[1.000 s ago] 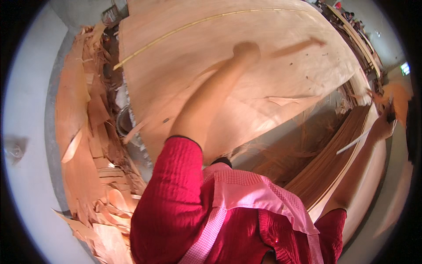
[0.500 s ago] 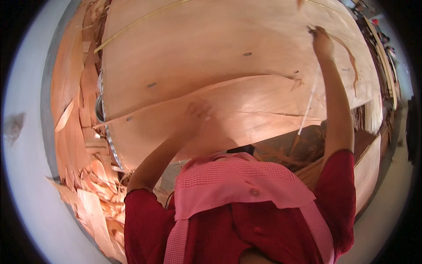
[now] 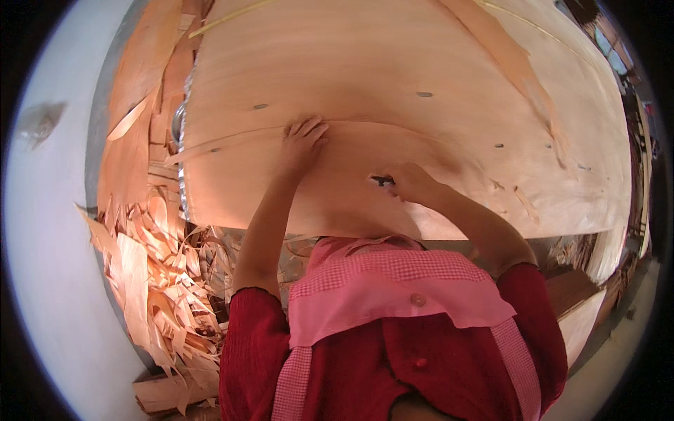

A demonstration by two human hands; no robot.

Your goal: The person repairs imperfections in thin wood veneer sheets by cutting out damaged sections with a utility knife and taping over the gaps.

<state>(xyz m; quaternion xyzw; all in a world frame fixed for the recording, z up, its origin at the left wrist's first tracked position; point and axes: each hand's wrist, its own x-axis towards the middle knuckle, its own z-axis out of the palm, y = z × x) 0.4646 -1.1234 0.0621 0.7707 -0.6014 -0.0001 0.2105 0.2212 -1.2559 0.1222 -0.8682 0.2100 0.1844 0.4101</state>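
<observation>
1. Veneer (image 3: 351,70) lay before me as a broad pale expanse, filling the middle and upper part of the frame, its near edge just above my pink apron (image 3: 393,302).
2. My left grip (image 3: 305,144), left of centre, was open, its fingers laid on the veneer beside a curved ridge (image 3: 365,122). Whether that was a fold or an overlapping edge, I could not tell.
3. My right grip (image 3: 415,184), right of centre and a little lower, was closed around a small dark tool (image 3: 382,181) over the veneer. I could not make out its kind, or whether its tip touched.
4. The step in hand, I judged, was working at the veneer with the tool while the left side steadied it. The next move seemed to call for flat, even pressure there and a low, controlled tool.
5. The tool pointed toward the left of the frame, its long axis nearly level. The veneer ran out past the top, so its long axis was uncertain; the ridge bowed from left to right.
6. A loose strip (image 3: 505,59) slanted down at upper right; scraps (image 3: 165,245) were heaped at lower left.
</observation>
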